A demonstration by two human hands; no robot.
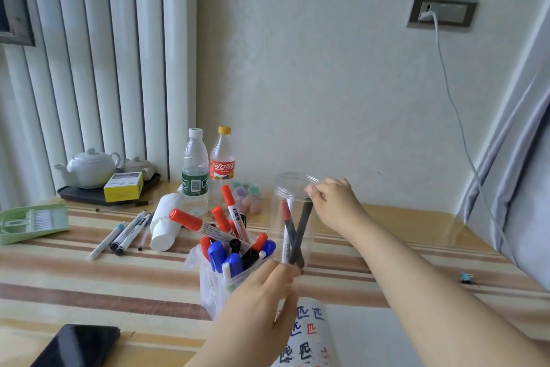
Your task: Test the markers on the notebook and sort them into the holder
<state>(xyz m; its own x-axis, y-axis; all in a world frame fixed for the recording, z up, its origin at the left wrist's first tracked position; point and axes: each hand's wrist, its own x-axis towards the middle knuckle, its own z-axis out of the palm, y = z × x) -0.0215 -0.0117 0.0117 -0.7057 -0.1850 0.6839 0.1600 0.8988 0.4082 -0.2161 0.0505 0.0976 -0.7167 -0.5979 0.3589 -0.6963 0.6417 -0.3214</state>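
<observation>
A clear round holder stands upright on the striped table. Inside it lean a red-capped marker and a dark grey marker. My right hand is at the holder's rim, its curled fingertips pinching the dark marker's top end. My left hand reaches to the holder's base, with straight fingertips touching it. Left of the holder, a clear plastic bag holds several red, blue and black markers. The open notebook, with blue, red and black test marks, lies at the near edge beneath my left hand.
A black phone lies at the near left. Several pens, a white roll and a green tray lie further left. Two bottles and a tea set stand at the back. A white cable hangs on the right.
</observation>
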